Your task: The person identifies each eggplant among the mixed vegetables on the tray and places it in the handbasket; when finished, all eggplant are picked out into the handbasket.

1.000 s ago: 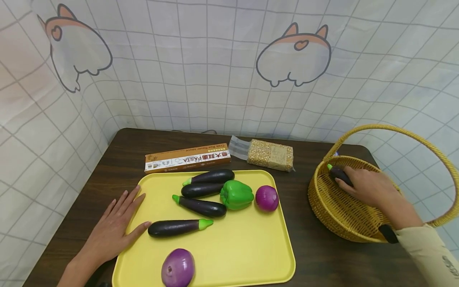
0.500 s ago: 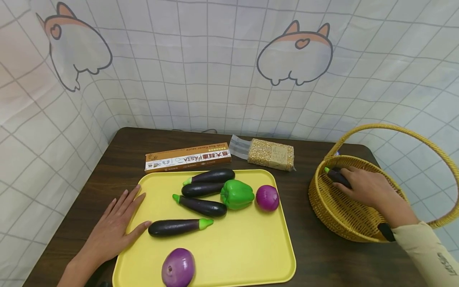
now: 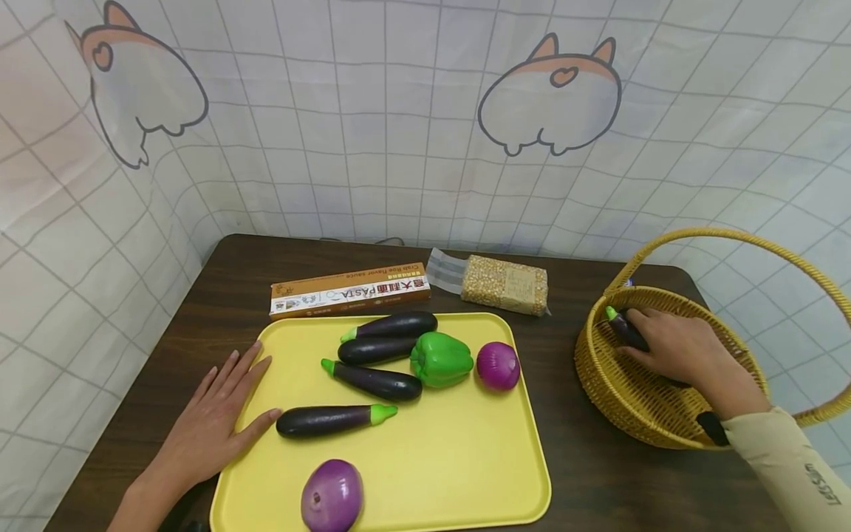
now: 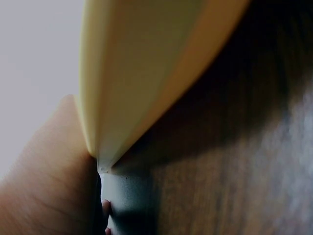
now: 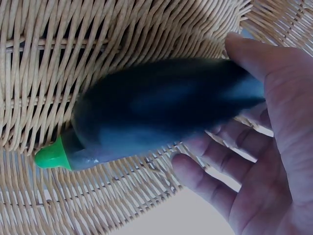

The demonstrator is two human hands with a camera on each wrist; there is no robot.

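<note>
My right hand (image 3: 681, 347) reaches inside the yellow wicker basket (image 3: 592, 369) and holds a dark eggplant (image 5: 161, 107) with a green stem. In the right wrist view the thumb lies at one side of the eggplant and fingertips at the other, near its thick end. My left hand (image 3: 213, 421) lies spread over the left edge of the yellow tray (image 3: 465, 473), thumb tip beside an eggplant (image 3: 326, 421). On the tray are several more eggplants (image 3: 379, 380), a green bell pepper (image 3: 442, 360), a small purple onion (image 3: 499, 366) and a larger purple onion (image 3: 332, 495).
Behind the tray lie a pasta box (image 3: 351, 290) and a clear bag of corn kernels (image 3: 505, 284) on the dark wooden table (image 3: 565, 480). The basket's tall handle (image 3: 718, 235) arches over the right arm. A white checked cloth (image 3: 399, 133) hangs behind the table.
Inside the basket, my right hand has shifted slightly with the eggplant, whose thick end now shows below the hand. My left hand and the tray's items stay put; the head view has shifted slightly.
</note>
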